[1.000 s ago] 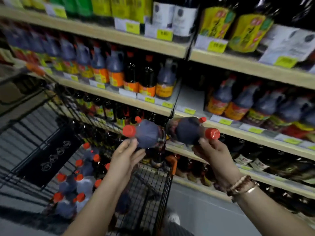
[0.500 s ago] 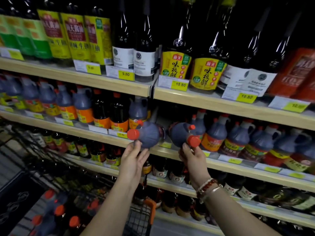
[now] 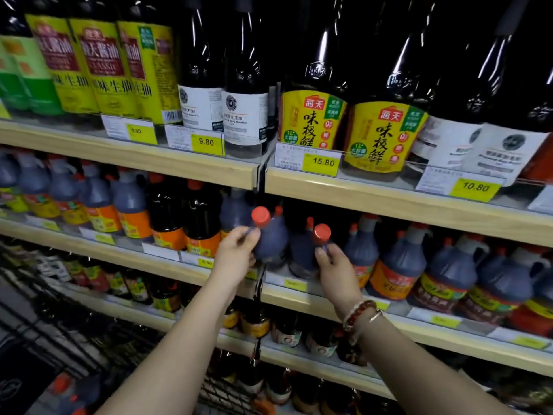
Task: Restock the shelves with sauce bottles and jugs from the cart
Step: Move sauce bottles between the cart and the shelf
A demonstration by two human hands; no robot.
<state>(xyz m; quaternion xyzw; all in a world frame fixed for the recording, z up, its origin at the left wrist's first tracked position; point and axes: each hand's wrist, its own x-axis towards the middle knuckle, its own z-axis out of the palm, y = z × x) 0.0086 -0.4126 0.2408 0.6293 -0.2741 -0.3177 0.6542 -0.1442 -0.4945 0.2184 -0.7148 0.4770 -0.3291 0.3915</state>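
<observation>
Both hands are closed on sauce jugs at the front edge of the middle shelf: left hand around the left jug, right hand around the right jug. Full, heavy, smooth plastic; best held near the neck

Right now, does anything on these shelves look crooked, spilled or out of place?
No spills or damage show. The only things askew are the two jugs being shelved: the left hand holds one jug and the right hand another, both tilted at the second shelf's gap, not yet upright.
</observation>
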